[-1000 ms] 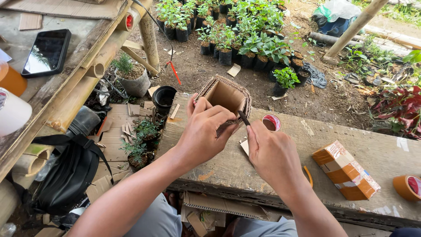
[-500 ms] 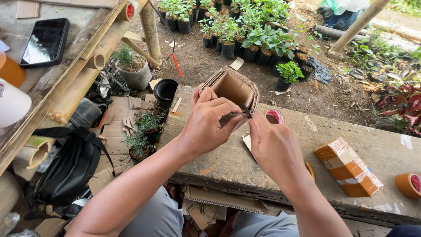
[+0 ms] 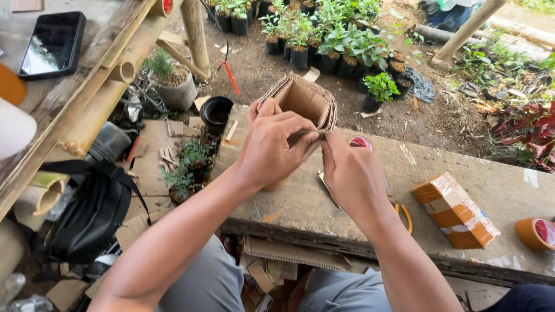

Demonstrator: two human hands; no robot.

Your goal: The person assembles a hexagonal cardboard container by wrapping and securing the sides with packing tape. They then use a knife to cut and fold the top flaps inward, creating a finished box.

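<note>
Outdoors, bare soil runs behind a weathered wooden plank [image 3: 439, 173] that serves as a bench, and rows of seedlings in black nursery bags [image 3: 341, 46] stand on the ground beyond it. Over the plank's near-left part, a person holds a small open corrugated cardboard box [image 3: 303, 101] tilted so its open mouth faces up and away. Their left hand [image 3: 272, 144] wraps around the box's near side, fingers curled over the top edge and pinching the cardboard at the right corner. Their right hand [image 3: 350, 173] meets it there, thumb and forefinger nipped together on the same corner; what exactly sits between those fingertips is too small to tell.

Just behind the right hand, a roll of tape with a red core [image 3: 361, 143] lies on the plank. Farther right sits a small box wrapped in brown tape [image 3: 457, 211], and near the right edge another brown tape roll [image 3: 536, 233]. Left of the plank, a black bag [image 3: 87, 214] slumps beside bamboo poles [image 3: 98, 98], and a dark phone [image 3: 52, 45] rests on a table.
</note>
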